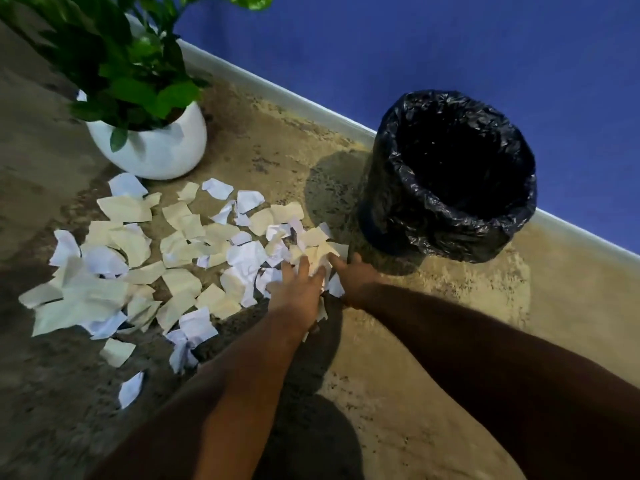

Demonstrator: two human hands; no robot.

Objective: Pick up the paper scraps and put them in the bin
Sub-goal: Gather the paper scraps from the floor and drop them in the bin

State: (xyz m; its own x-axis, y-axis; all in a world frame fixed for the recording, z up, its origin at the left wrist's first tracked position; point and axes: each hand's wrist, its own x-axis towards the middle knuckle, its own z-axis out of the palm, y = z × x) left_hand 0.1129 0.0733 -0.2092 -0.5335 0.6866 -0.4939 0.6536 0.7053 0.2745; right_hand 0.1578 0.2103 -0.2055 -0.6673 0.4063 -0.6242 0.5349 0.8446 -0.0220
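Nearest the camera, two bare forearms reach up from the bottom of the frame toward its centre. The left hand (298, 285) lies flat on the paper scraps (166, 258) with its fingers spread apart; the right hand (355, 275) sits just beside it, fingers down among the same pieces. Whether either hand has closed on any paper I cannot tell, since the fingertips blur into the white sheets.

Beyond the hands, the scraps cover the carpet (433, 341) across the left and centre of the frame, cream and white pieces overlapping, with a few strays at the lower left. Further off, the bin (446, 174) stands right of centre, lined with a black bag; its inside looks dark and, as far as shows, empty. A potted plant (149, 140) stands at the upper left.

By my reading, the task is barely begun: nearly all scraps remain on the floor.
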